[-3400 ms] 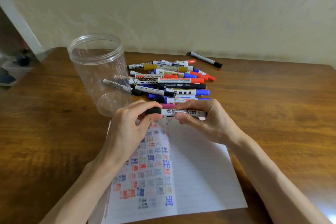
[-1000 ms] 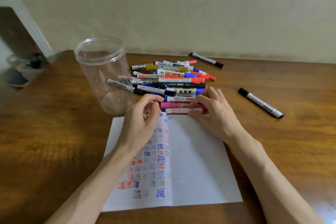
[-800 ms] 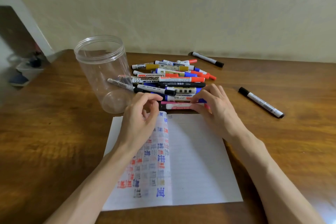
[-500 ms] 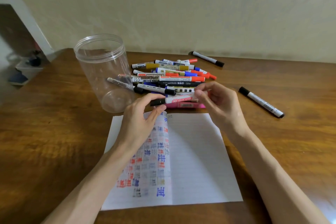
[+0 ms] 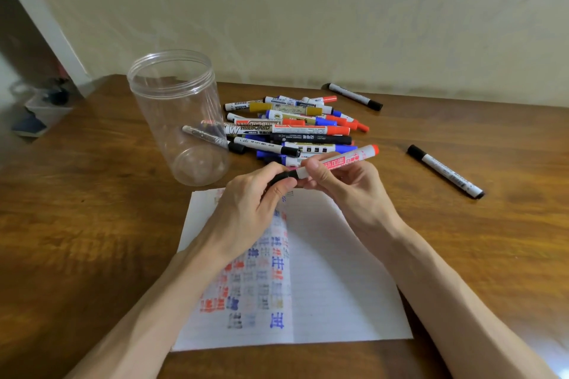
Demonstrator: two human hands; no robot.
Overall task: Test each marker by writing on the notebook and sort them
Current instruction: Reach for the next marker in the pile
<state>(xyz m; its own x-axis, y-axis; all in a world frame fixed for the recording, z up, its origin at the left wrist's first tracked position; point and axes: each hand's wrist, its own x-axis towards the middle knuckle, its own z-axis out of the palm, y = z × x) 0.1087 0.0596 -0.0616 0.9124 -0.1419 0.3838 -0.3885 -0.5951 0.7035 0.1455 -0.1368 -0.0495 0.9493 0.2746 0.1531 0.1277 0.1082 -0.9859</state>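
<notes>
Hovering above notebook [image 5: 338, 286] — marker [image 5: 337, 161] | left hand [image 5: 249, 209] pinches black end | right hand [image 5: 348, 191] grips barrel

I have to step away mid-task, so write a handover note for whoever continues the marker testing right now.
Left hand grips the black cap of a red-ended marker; right hand grips its barrel, above the notebook. Cap not yet off.
Done: the notebook's left page carries many test marks; two black-capped markers lie apart from the pile.
Left: uncap, test and sort this one, then the pile beside the clear jar.
</notes>
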